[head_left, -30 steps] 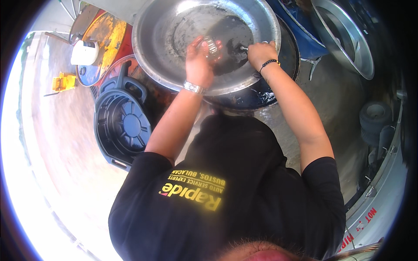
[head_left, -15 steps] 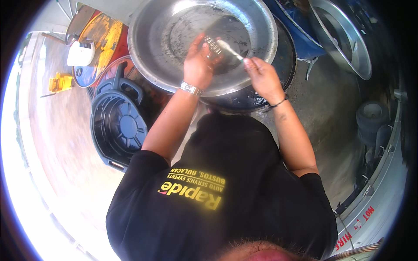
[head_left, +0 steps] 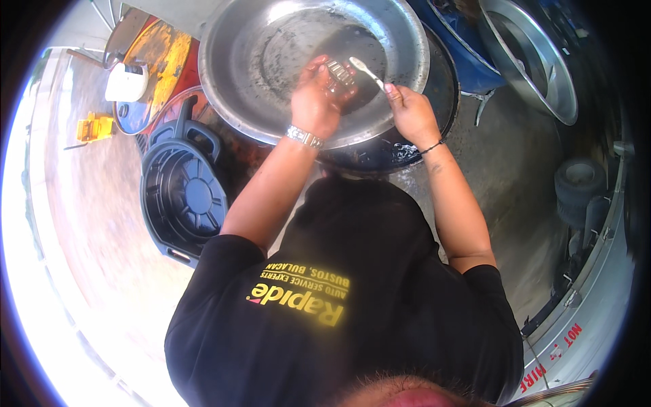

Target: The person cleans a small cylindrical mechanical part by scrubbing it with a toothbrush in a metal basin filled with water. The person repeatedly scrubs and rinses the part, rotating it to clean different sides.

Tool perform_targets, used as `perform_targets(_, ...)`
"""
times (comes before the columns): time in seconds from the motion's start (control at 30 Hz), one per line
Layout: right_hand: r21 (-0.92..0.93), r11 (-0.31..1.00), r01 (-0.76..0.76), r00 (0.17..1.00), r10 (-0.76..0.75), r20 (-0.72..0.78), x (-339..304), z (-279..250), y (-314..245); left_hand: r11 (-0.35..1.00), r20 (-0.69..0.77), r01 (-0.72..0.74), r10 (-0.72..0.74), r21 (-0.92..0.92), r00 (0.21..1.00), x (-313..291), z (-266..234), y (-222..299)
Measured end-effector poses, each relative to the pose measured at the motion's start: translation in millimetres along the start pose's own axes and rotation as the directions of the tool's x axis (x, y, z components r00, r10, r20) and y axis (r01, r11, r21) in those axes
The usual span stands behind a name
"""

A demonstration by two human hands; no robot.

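Note:
Over the wide metal basin [head_left: 227,102], my left hand [head_left: 315,105] is closed around a roller bearing [head_left: 341,72]. Its row of shiny rollers faces up between the thumb and fingers. My right hand [head_left: 412,117] pinches the handle of a white toothbrush [head_left: 367,73]. The brush head is just right of the bearing's upper end; whether it touches cannot be made out. Dark, wet-looking grime shows on the basin's bottom below both hands.
The basin rests on a dark drum top [head_left: 441,102]. A black drain pan [head_left: 152,203] stands at left, near a yellow-topped drum [head_left: 163,57] with a white tub [head_left: 127,83]. At right are a blue drum [head_left: 468,61], another metal basin [head_left: 569,102] and a wheel [head_left: 581,193].
The toothbrush has drawn up and right, from over the bearing to beside it. My left hand with the bearing has shifted slightly right.

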State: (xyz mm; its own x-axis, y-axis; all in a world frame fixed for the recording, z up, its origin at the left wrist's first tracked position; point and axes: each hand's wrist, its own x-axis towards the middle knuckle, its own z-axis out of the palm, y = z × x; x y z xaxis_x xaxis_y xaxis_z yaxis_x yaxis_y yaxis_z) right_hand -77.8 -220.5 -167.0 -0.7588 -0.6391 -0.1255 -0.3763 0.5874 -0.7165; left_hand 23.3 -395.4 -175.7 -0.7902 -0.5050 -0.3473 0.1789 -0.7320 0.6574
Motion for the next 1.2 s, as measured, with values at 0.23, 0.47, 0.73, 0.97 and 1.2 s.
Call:
perform_targets(0.23, -0.059, 0.998, 0.017, 0.999, -0.020, -0.049, -5.7, 3.3, -5.8, 0.999, -0.100, 0.044, -0.047, -0.031, 0.994, -11.3, 10.4, -2.6)
perform_targets(0.47, -0.070, 0.996, -0.046, 0.997, 0.041, -0.064, -4.5, 2.7, -4.4, 1.000, -0.064, 0.021, -0.022, -0.019, 0.998, -8.8, 11.6, -4.1)
perform_targets(0.73, -0.055, 0.998, -0.037, 0.998, 0.034, -0.048, -4.2, -6.6, -14.8, 0.990, 0.003, -0.077, 0.078, 0.122, 0.997, -12.4, 14.0, -9.8)
perform_targets(0.97, -0.035, 0.998, -0.048, 0.998, 0.047, -0.036, -9.7, -9.4, -22.1, 0.961, 0.106, -0.142, 0.120, 0.239, 0.987, -17.0, 10.1, -11.8)
perform_targets(1.2, -0.155, 0.988, 0.022, 1.000, -0.023, -0.005, -8.3, -9.5, -23.1, 0.858, 0.227, -0.290, 0.209, 0.425, 0.951, -11.5, -5.5, -14.4)
